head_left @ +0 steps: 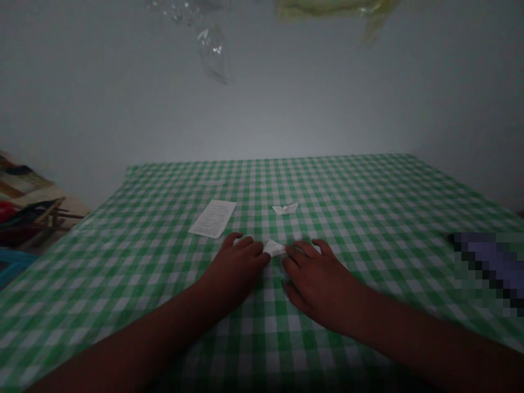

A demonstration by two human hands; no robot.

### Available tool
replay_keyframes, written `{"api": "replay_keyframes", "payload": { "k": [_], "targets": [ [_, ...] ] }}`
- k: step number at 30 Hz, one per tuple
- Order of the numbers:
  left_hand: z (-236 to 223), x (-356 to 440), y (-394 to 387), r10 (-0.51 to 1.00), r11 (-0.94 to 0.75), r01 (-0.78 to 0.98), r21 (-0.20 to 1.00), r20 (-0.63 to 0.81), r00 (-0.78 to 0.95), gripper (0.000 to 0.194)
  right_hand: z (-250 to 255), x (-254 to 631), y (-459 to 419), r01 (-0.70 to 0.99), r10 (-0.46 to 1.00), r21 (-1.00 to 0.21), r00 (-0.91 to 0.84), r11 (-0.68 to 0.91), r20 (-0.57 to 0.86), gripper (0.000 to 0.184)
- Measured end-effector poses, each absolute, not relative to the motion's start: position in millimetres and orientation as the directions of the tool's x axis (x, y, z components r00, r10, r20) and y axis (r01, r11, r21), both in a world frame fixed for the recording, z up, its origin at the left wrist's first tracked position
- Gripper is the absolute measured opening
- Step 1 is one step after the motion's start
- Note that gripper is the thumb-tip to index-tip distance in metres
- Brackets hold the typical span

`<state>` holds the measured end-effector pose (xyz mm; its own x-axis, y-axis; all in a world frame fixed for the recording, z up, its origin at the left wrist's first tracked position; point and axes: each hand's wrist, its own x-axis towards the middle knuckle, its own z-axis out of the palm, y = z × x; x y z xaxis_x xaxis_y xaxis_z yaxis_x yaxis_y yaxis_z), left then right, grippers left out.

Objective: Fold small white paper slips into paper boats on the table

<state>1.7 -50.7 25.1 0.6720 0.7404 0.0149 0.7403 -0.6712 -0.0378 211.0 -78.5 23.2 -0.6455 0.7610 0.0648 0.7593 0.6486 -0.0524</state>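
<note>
Paper, folded into a small, low triangle [274, 249], lies on the checked tablecloth [368, 207] right between your two hands, its peak pointing away from you. Your left hand [241, 261] is at its left end, fingers curled and fairly close together, the nearest tips at the paper's edge; whether they pinch it or only press it down, you cannot tell from this angle. Your right hand [317, 278] is at the other end, fingers loosely spread, a fingertip at the edge and the thumb standing apart, nearer to you.

You seem to be at a folding step, settling or flattening a crease. Any further fold would call for light fingertips: one side steadied against the cloth while the other lines up the edges, since layers this small could easily slip.

Just beyond your hands sits another folded paper piece [285, 209], with two raised points. To its left, a printed sheet [213, 219] lies flat. Farther out, a pixelated patch [491, 267] covers something at your right, and a pale wall [286, 109] rises behind.
</note>
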Motion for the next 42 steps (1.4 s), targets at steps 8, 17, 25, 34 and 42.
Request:
{"api": "replay_keyframes", "payload": {
  "k": [8, 17, 25, 34, 42],
  "targets": [
    [17.9, 0.3, -42.1, 0.771, -0.636, 0.764, 0.104, 0.092, 0.630, 0.021, 17.2, 209.6, -76.4, 0.745, 0.748, -0.073, -0.655, 0.663, 0.112, 0.027],
    [-4.0, -3.2, -30.3, 0.760, -0.649, 0.725, 0.230, 0.238, 0.605, 0.044, 14.3, 211.3, -67.2, 0.738, 0.748, -0.126, -0.645, 0.663, 0.153, 0.026],
    [-5.2, -3.4, -23.6, 0.775, -0.631, 0.717, 0.297, 0.191, 0.603, 0.042, 8.7, 214.3, -52.3, 0.743, 0.757, -0.150, -0.628, 0.653, 0.183, 0.022],
    [-2.2, -4.4, -22.8, 0.779, -0.622, 0.702, 0.345, 0.190, 0.597, 0.041, 6.9, 215.3, -46.7, 0.774, 0.796, -0.190, -0.574, 0.603, 0.191, 0.020],
    [-1.5, -4.4, -23.3, 0.769, -0.633, 0.657, 0.410, 0.232, 0.596, 0.038, -1.3, 219.1, -39.7, 0.716, 0.793, -0.341, -0.542, 0.609, 0.278, 0.016]
  ]
}}
